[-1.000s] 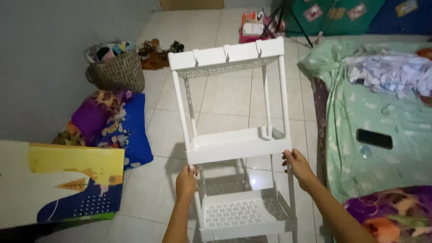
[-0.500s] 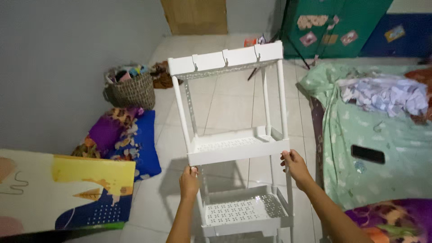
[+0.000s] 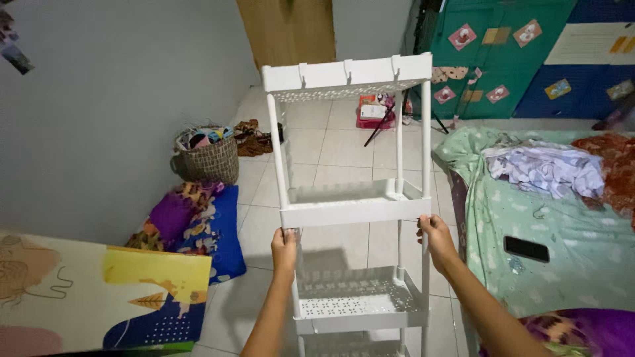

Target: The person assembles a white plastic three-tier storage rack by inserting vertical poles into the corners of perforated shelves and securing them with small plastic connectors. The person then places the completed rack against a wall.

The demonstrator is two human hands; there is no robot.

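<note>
A tall white plastic shelf rack [image 3: 350, 211] with perforated trays stands upright in front of me on the tiled floor. My left hand [image 3: 284, 248] grips its front left post just under the middle tray. My right hand [image 3: 433, 237] grips the front right post at the same height. The top tray [image 3: 347, 74] carries small hooks along its front edge. A lower tray [image 3: 357, 305] shows between my forearms.
A woven basket [image 3: 206, 158] of clothes and colourful cushions [image 3: 192, 221] lie at the left wall. A painted board [image 3: 99, 297] leans at lower left. A mattress with green sheet [image 3: 562, 225], crumpled clothes and a black phone [image 3: 526, 248] lies right. A wooden door [image 3: 288, 30] stands behind.
The view has tilted up, showing the door and the cabinets behind. The rack appears higher and closer; both hands keep their hold on its posts.
</note>
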